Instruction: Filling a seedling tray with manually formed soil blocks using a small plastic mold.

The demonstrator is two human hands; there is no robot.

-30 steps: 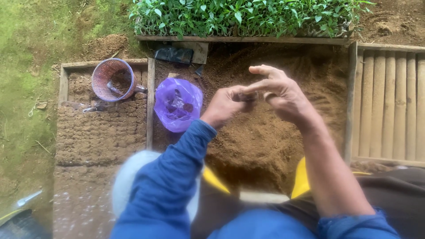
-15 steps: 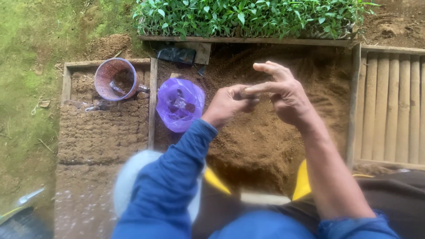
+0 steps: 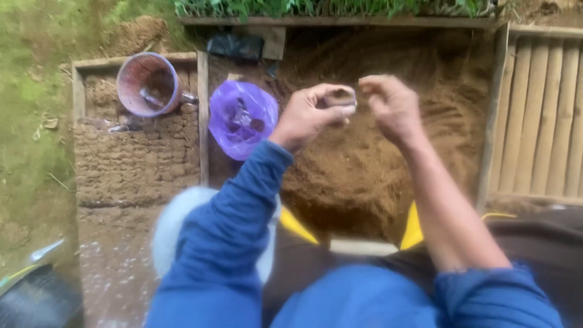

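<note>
The left hand (image 3: 313,114) is curled, its thumb and forefinger pinching a small pale sleeve (image 3: 341,99) that is blurred but looks like a little soft tube or bag held open end up. The right hand (image 3: 392,104) sits just beside it, fingers bunched and bent toward the sleeve's mouth; whether it holds anything I cannot tell. Both hover above the soil bed (image 3: 395,164), a heap of loose brown earth inside a wooden frame. My read is that the sleeve is being opened or shaped between the two hands, and the next move would call for keeping its mouth spread while earth goes in. To the left lie a purple bag (image 3: 243,118) and, beyond a wooden divider, a pink basket (image 3: 147,84) on a bed of packed rows. Bamboo slats (image 3: 540,115) close the right side. Against the frame half a second ago, the right hand's fingers were spread and raised; now they are folded down, and both hands sit closer together.
</note>
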